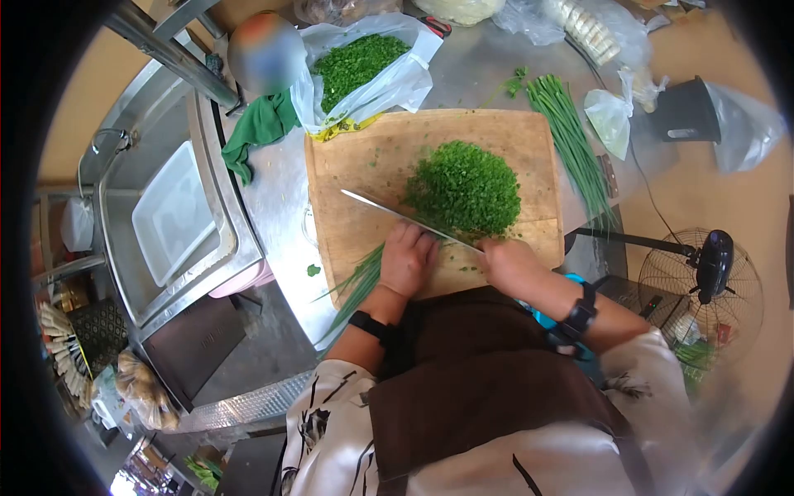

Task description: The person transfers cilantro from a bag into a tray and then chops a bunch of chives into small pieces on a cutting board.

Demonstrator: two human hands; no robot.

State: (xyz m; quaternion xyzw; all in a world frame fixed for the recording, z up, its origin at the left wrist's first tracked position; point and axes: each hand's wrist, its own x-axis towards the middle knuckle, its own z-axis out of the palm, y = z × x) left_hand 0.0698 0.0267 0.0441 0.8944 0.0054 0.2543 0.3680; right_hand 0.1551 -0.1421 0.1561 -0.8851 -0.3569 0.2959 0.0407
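My right hand (506, 264) is wrapped round the handle of a long knife (380, 205), whose blade points to the upper left across the wooden cutting board (351, 165). Curled fingers of my left hand (407, 260) press on a bunch of green chives (364, 277), right beside the blade. The bunch trails off the board's lower left edge. Just above the knife lies a large heap of finely chopped greens (465, 188).
Beyond the board sits a plastic bag of chopped greens (360, 70), with a green cloth (260, 132) beside it. Long chives (571, 136) lie right of the board. A sink (178, 215) stands left, a fan (711, 269) right.
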